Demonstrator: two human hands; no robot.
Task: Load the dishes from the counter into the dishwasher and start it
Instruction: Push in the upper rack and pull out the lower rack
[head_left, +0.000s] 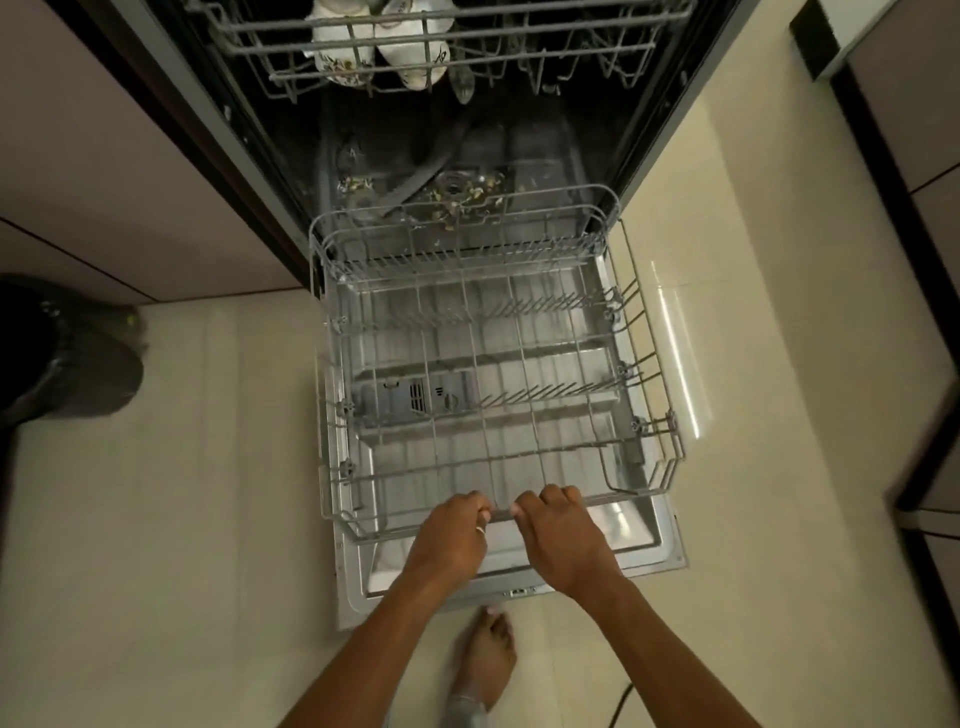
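The dishwasher stands open, its door (649, 540) lying flat toward me. The grey wire lower rack (644, 374) is pulled out over the door and holds no dishes. My left hand (452, 535) and my right hand (563, 535) sit side by side, both gripping the rack's front rail at its middle. The upper rack (545, 52) at the top of the view carries two white patterned cups (340, 49). Food scraps lie on the tub floor (457, 195) behind the lower rack.
A dark bin with a black liner (57, 353) stands on the tiled floor at the left. Cabinet fronts flank the dishwasher on both sides. My bare foot (485, 660) is on the floor just below the door's edge. A dark cable (621, 706) lies at the bottom.
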